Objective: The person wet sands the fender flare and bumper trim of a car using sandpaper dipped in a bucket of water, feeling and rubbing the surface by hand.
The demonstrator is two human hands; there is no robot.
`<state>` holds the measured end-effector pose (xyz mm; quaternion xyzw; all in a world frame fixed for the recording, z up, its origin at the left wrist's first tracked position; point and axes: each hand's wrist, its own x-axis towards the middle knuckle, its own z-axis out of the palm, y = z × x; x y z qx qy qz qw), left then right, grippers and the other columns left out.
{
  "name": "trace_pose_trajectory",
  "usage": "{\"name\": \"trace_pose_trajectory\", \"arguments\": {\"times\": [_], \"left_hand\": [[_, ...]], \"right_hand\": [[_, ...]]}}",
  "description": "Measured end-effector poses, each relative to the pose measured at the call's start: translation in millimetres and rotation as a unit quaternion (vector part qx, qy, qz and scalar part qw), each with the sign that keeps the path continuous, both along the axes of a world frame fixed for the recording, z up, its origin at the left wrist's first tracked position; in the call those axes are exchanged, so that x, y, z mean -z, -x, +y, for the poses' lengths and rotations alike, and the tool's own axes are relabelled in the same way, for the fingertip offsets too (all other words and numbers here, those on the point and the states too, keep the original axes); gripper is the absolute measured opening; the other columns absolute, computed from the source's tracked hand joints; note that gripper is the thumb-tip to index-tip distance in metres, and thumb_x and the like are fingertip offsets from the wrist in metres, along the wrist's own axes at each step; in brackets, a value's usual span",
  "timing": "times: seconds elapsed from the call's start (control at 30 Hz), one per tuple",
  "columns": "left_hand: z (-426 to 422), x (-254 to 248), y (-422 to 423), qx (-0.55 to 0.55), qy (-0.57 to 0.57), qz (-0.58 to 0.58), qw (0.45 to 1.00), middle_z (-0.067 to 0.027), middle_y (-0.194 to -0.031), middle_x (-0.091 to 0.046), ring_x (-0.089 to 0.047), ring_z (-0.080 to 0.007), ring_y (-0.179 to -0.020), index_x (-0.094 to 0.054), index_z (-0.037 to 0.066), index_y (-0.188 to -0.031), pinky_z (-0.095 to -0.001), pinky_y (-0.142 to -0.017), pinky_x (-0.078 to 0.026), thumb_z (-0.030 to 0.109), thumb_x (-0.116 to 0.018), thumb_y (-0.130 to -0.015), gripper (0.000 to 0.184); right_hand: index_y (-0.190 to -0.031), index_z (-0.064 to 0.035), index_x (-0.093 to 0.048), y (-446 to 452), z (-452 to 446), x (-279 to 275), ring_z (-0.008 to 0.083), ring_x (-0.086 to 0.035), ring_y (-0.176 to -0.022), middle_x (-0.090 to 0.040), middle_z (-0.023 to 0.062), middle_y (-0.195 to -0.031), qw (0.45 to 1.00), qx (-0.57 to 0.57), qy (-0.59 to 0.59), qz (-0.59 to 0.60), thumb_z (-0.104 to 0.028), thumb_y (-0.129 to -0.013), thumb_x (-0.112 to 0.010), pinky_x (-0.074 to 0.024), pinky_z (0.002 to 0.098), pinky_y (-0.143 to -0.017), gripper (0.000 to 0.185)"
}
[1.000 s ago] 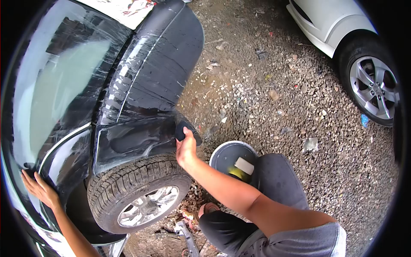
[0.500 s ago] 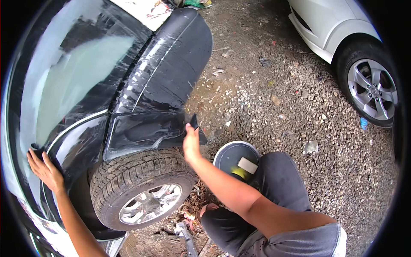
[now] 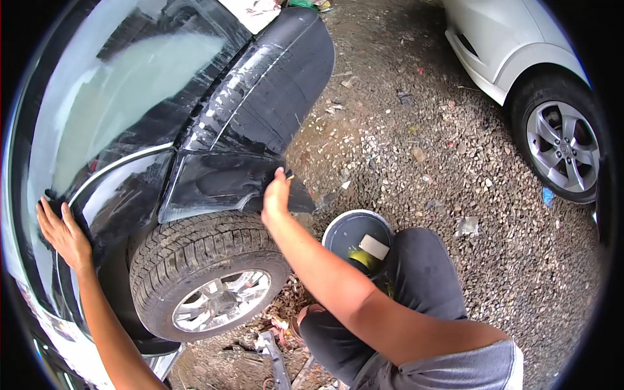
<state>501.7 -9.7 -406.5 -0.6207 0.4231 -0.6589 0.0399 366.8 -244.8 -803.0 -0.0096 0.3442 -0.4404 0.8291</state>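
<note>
One dark car (image 3: pixel 120 195), left half of frame. Left hand (image 3: pixel 65 237), far left: open, flat on car. Right hand (image 3: pixel 276 198), centre, against bumper (image 3: pixel 266 97); grip cannot be told. One bucket (image 3: pixel 341 242), lower centre. Two wheels: lower-left wheel (image 3: pixel 185 270), upper-right wheel (image 3: pixel 562 140).

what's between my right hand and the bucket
The dark panel's pointed end, then a strip of ground; the head view shows both.

i have my left hand (image 3: pixel 67 235) spread flat toward eleven o'clock, while my right hand (image 3: pixel 276 198), arm outstretched, grips with its thumb toward twelve.
</note>
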Motion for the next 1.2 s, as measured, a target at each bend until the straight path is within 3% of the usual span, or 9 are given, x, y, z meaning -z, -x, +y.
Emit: {"name": "trace_pose_trajectory", "arguments": {"times": [0.27,0.37,0.47,0.67,0.77,0.87,1.03,1.07,1.2], "left_hand": [[-4,6,8,0.031,0.031,0.012,0.999,-0.0203,-0.161,-0.037,-0.032,-0.0373,-0.149,-0.039,0.01,-0.157,-0.0457,-0.123,-0.024,0.043,-0.046,-0.108,0.059],[-6,9,11,0.014,0.063,0.011,0.998,-0.0226,-0.159,-0.039,-0.034,-0.039,-0.148,-0.042,0.01,-0.155,-0.0467,-0.123,-0.025,0.046,-0.05,-0.105,0.062],[-8,13,12,0.031,0.078,0.015,0.996,-0.0203,-0.16,-0.037,-0.031,-0.0372,-0.15,-0.04,0.011,-0.157,-0.0458,-0.124,-0.024,0.045,-0.05,-0.105,0.062],[-11,17,49,-0.063,0.114,0.152,0.98,-0.0275,-0.162,-0.029,-0.023,-0.0412,-0.152,-0.034,0.003,-0.156,-0.0472,-0.126,-0.019,0.048,-0.051,-0.101,0.073],[-10,16,57,-0.057,0.121,0.179,0.975,-0.0285,-0.16,-0.03,-0.023,-0.0417,-0.152,-0.036,0.002,-0.155,-0.0473,-0.126,-0.019,0.049,-0.049,-0.102,0.073],[-5,15,44,-0.035,0.107,0.144,0.983,-0.0288,-0.158,-0.033,-0.025,-0.0418,-0.151,-0.039,0.002,-0.154,-0.0474,-0.125,-0.02,0.051,-0.049,-0.101,0.072],[-4,16,38,-0.016,0.118,0.125,0.985,-0.0284,-0.157,-0.036,-0.028,-0.0415,-0.15,-0.041,0.002,-0.152,-0.0474,-0.125,-0.021,0.051,-0.049,-0.101,0.071],[-4,15,39,-0.017,0.115,0.129,0.985,-0.0281,-0.157,-0.035,-0.027,-0.0412,-0.15,-0.041,0.002,-0.152,-0.0474,-0.126,-0.02,0.051,-0.049,-0.101,0.071],[-3,13,50,-0.017,0.115,0.147,0.982,-0.0268,-0.159,-0.032,-0.025,-0.0401,-0.151,-0.039,0.002,-0.153,-0.0471,-0.127,-0.018,0.052,-0.047,-0.102,0.072]], "right_hand": [[-0.153,-0.0216,-0.044,174,22,135,0.0189,-0.062,-0.084,-0.064,0.0023,-0.099,0.909,-0.273,0.255,0.183,-0.024,-0.095,-0.057,-0.0528,0.0379,-0.073,0.06],[-0.131,-0.0135,-0.056,223,31,253,0.0436,-0.072,-0.086,-0.072,0.0245,-0.096,0.552,-0.355,0.504,0.561,-0.012,-0.091,-0.058,-0.056,0.0504,-0.078,0.04],[-0.104,-0.0041,-0.061,224,41,285,0.028,-0.066,-0.069,-0.061,0.0143,-0.092,0.751,-0.44,0.251,0.424,-0.007,-0.092,-0.06,-0.063,0.0428,-0.056,0.012],[-0.114,0.0001,-0.063,211,1,479,0.0358,-0.072,-0.09,-0.07,0.0179,-0.101,0.819,-0.542,0.005,0.19,-0.015,-0.088,-0.07,-0.0599,0.0472,-0.075,0.031],[-0.114,0.002,-0.064,213,14,383,0.0305,-0.073,-0.085,-0.072,0.0166,-0.097,0.459,-0.587,0.435,0.506,-0.02,-0.09,-0.071,-0.0587,0.0409,-0.074,0.033],[-0.119,0.003,-0.064,229,20,322,0.0257,-0.072,-0.081,-0.073,0.0143,-0.092,0.452,-0.467,0.544,0.531,-0.023,-0.09,-0.073,-0.0571,0.0379,-0.07,0.04],[-0.114,-0.0035,-0.073,227,5,270,0.0169,-0.068,-0.089,-0.073,0.0028,-0.098,0.55,-0.242,0.673,0.431,-0.023,-0.088,-0.082,-0.0494,0.0275,-0.086,0.033],[-0.108,-0.0086,-0.071,219,-2,279,0.0208,-0.067,-0.09,-0.068,0.0015,-0.1,0.77,-0.351,0.476,0.238,-0.022,-0.091,-0.08,-0.0511,0.0339,-0.084,0.024],[-0.114,-0.0114,-0.06,207,-3,220,0.0274,-0.067,-0.092,-0.067,0.0061,-0.104,0.918,-0.322,0.179,0.148,-0.017,-0.091,-0.074,-0.0571,0.0521,-0.086,0.028]]}}
